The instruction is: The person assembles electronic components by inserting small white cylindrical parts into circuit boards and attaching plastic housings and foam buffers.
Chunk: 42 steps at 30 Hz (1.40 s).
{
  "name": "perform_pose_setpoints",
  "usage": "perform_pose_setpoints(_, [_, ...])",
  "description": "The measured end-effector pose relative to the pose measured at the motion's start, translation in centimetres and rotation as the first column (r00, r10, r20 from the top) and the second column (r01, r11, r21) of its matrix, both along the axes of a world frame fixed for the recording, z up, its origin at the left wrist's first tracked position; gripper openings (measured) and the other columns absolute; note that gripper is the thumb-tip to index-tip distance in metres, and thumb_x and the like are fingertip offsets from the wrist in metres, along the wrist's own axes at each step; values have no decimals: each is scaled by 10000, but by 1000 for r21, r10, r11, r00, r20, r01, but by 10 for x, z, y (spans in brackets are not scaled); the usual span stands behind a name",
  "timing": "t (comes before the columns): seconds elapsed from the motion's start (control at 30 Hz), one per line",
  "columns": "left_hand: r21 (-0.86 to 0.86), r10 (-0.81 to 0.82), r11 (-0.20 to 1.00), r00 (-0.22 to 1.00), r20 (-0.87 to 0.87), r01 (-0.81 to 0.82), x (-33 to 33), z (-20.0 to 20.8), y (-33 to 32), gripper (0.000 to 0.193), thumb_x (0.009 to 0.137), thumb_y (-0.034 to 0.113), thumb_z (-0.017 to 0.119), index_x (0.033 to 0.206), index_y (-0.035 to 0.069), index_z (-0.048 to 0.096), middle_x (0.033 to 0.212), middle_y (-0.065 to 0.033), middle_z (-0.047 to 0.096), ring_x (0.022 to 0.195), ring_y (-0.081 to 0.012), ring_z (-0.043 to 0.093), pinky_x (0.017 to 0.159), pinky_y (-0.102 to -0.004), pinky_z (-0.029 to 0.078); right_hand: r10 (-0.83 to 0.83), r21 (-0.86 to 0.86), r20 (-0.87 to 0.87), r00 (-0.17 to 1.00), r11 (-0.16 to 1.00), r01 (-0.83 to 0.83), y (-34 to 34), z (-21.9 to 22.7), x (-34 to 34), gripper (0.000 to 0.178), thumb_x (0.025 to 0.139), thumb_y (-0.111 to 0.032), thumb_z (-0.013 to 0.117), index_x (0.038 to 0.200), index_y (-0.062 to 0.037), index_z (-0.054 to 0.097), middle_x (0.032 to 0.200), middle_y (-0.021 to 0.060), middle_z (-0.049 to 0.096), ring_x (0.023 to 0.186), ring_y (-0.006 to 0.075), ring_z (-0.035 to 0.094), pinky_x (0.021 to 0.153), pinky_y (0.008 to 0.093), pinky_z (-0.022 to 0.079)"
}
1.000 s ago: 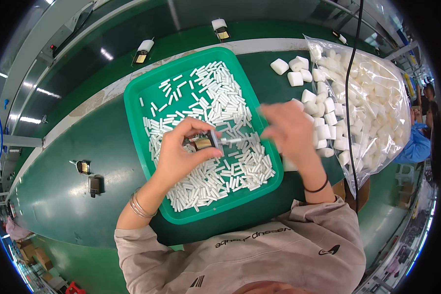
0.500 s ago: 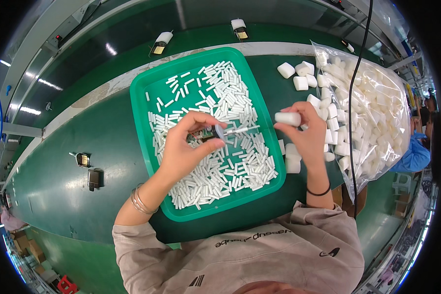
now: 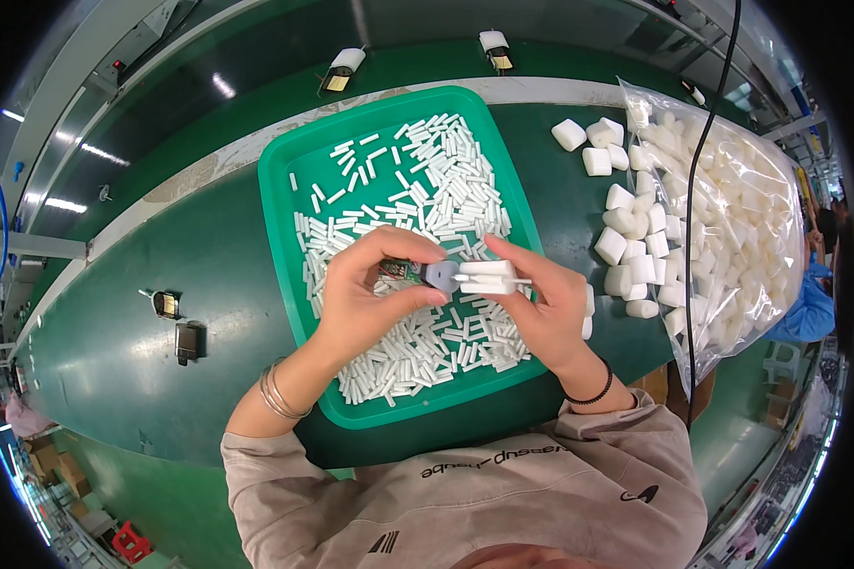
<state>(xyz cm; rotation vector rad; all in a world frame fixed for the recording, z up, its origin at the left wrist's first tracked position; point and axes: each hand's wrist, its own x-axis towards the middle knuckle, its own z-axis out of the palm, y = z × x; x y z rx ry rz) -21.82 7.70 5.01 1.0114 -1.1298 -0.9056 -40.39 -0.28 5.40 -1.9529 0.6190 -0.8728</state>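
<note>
Above the green tray [image 3: 277, 204], my left hand [image 3: 351, 302] pinches a small device with an exposed circuit board [image 3: 399, 270] and a round grey end piece [image 3: 440, 275]. A thin white rod sticks out of that grey end toward the right. My right hand [image 3: 558, 305] grips a white, soft-looking cylinder [image 3: 489, 269] around the rod's length, close up to the grey end. The cylinder appears split lengthwise, with the rod lying along the split. Beneath both hands, many short white sticks [image 3: 454, 166] cover much of the tray.
Right of the tray, loose white cylinders [image 3: 612, 245] lie beside a clear plastic bag [image 3: 740, 218] full of them. A black cable [image 3: 695, 190] hangs across the bag. Two small parts [image 3: 188, 341] sit on the left of the table. White-topped devices [image 3: 345, 63] stand beyond the far edge.
My right hand has moved left from beside the loose cylinders, bringing the white cylinder onto the rod. My left hand still holds the device, now slightly lower and to the right.
</note>
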Motion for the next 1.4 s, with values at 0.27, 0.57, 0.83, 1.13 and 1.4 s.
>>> perform_pose_setpoints(0.27, [174, -84, 982, 992, 97, 66, -3, 7, 1, 358, 567, -65, 741, 874, 12, 572, 873, -99, 607, 866, -202, 597, 768, -302, 476, 71, -175, 116, 991, 983, -50, -1, -2, 2, 361, 648, -87, 719, 991, -47, 613, 895, 118, 644, 721, 207, 620, 625, 268, 488])
perform_pose_setpoints(0.57, [182, -59, 983, 933, 355, -7, -10, 15, 2, 400, 567, -26, 751, 933, 22, 598, 905, -71, 641, 831, -154, 631, 717, -257, 516, 75, -66, 184, 980, 996, -64, 2, -13, -1, 328, 598, -141, 782, 718, -59, 488, 866, 110, 650, 708, 226, 613, 590, 279, 489])
perform_pose_setpoints(0.83, [-21, 62, 998, 831, 553, -61, -7, 12, 3, 324, 568, -10, 721, 870, 85, 649, 739, -42, 591, 632, -172, 568, 537, -262, 460, -7, 152, 165, 986, 988, -19, 9, -13, 8, 396, 630, -103, 768, 887, -36, 474, 893, 88, 647, 756, 204, 616, 634, 276, 486])
perform_pose_setpoints(1.13, [166, 306, 917, 907, 289, -363, 81, 19, -21, 294, 682, 12, 695, 960, 50, 607, 862, -40, 609, 749, -107, 568, 643, -238, 469, 47, 83, -131, 990, 996, -37, -4, -6, 7, 735, 596, -136, 767, 1225, -22, 405, 1066, 141, 567, 927, 253, 547, 738, 319, 471])
perform_pose_setpoints(1.4, [208, 647, 421, 454, 612, -883, 340, -46, -31, 382, 724, 321, 667, 1002, 67, 602, 878, -104, 636, 758, -193, 602, 652, -294, 472, 109, -275, -381, 918, 935, -225, -4, -2, 23, 389, 576, -151, 736, 934, -53, 619, 1040, 58, 574, 859, 256, 486, 731, 339, 426])
